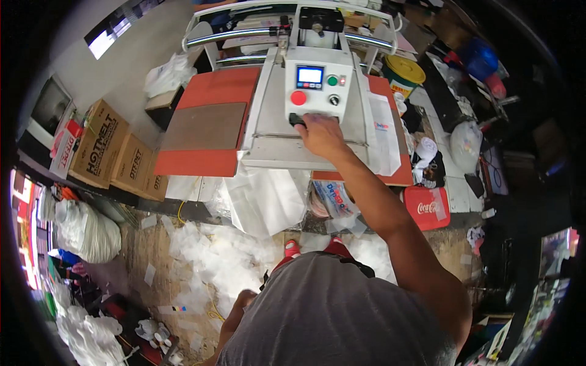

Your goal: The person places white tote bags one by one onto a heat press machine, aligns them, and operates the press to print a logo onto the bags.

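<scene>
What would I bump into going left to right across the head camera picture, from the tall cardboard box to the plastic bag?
Tall cardboard box → brown mat → right hand on the black handle → white sheet → red rounded object → plastic bag.

Grips a black handle [296, 119] with the right hand [322, 134], below a white control box [317, 108] bearing a lit screen [310, 75], a red button [298, 98] and a green button [332, 80]. Holds the left hand [246, 296] low beside the grey shirt [342, 311], apparently, though too dim to judge its grip. Beyond, to the left, a brown pad [207, 126] on a red-orange board [226, 85]; to the right, a printed white sheet [383, 137] and a yellow-lidded bucket [405, 70]. Stands in red footwear [292, 248] amid whitish film scraps [210, 253], with cardboard boxes [101, 143] off left.
</scene>
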{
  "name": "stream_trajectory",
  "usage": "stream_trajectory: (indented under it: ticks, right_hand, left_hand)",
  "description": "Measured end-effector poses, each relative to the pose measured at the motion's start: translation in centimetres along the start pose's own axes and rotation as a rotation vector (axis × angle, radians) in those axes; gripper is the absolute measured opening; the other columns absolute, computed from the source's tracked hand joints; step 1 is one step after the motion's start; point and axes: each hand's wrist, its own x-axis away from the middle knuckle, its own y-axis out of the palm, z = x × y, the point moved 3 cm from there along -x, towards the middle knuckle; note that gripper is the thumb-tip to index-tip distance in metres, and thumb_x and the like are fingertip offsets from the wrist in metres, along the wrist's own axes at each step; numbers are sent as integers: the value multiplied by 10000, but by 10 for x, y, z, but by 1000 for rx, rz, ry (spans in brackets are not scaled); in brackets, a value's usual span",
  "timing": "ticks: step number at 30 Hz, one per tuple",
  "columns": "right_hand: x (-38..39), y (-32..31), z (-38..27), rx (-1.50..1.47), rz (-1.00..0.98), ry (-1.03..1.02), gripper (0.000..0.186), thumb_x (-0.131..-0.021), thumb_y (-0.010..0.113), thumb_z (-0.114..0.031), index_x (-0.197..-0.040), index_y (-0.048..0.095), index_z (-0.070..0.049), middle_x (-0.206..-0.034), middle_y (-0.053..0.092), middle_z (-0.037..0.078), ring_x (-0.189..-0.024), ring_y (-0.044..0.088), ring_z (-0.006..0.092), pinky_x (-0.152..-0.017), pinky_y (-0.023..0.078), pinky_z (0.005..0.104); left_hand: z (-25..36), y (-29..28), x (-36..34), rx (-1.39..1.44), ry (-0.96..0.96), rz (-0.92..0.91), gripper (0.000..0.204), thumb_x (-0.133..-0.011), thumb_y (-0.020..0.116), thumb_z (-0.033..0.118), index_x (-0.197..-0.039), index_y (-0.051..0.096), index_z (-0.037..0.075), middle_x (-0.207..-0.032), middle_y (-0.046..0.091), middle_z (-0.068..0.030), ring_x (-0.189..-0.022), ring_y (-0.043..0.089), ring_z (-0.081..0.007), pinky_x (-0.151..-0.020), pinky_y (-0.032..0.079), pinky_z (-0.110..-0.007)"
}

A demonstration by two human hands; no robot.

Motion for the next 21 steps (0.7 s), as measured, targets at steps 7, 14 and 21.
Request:
stream_trajectory:
  ticks: [7, 14, 21]
  right_hand:
    - [39, -30, 62, 67, 39, 144, 248, -960, 599, -318, -1009, 670, -85, -1019, 711, 142, -1053, 643, 346, -896, 453, 490]
    - [63, -55, 110, 90, 49, 162, 284, -950, 618, -356, -1001, 673, -82, -1003, 711, 155, -1025, 649, 360, -896, 462, 496]
    - [83, -66, 153, 106, 146, 106, 273, -921, 669, -343, -931, 657, -71, -912, 699, 183, -913, 664, 394, -807, 504, 519]
  left_hand:
    - [-75, -1, 3, 990, -704, 95, 106, -888, 663, 187, -791, 675, 146, -608, 574, -37, -503, 579, -206, -445, 456, -425]
    - [-40, -132, -33, 816, -580, 700, 275, -937, 598, 277, -1051, 675, 38, -821, 716, -89, -660, 689, -183, -601, 540, -336]
    - [22, -100, -17, 760, -640, 648, 356, -915, 602, 317, -1065, 700, 9, -803, 732, -109, -688, 705, -194, -687, 574, -350]
